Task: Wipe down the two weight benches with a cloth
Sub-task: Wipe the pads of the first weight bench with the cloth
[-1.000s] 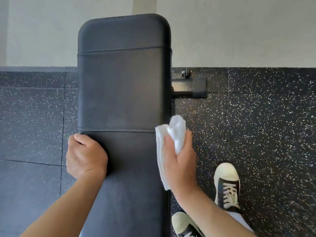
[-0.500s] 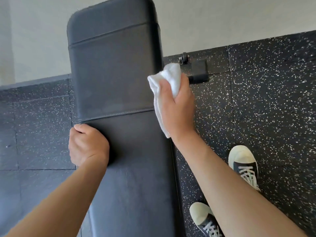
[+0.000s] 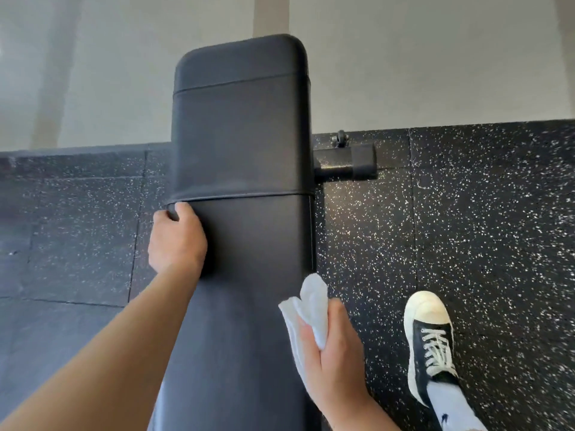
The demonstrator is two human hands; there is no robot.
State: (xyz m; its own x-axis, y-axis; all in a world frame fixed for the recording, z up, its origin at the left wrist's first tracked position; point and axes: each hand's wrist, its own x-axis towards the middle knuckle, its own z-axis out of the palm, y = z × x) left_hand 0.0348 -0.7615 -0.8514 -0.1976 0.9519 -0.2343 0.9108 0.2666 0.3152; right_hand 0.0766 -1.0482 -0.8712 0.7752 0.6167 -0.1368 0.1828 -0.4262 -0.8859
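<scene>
A long black padded weight bench (image 3: 245, 141) runs from the bottom of the head view up toward the wall. My left hand (image 3: 175, 241) grips its left edge, fingers curled round the rim just below a seam. My right hand (image 3: 334, 359) holds a bunched white cloth (image 3: 311, 309) against the bench's right side edge, near the lower part of the pad. Only this one bench shows.
The bench's black metal foot bar with a small wheel (image 3: 345, 160) sticks out to the right at floor level. Speckled black rubber flooring (image 3: 482, 228) surrounds the bench. A pale wall (image 3: 420, 63) stands right behind it. My black-and-white sneaker (image 3: 431, 343) is planted on the right.
My right hand slid the cloth up the bench's right edge, then back down toward me. My left hand kept its grip on the left edge.
</scene>
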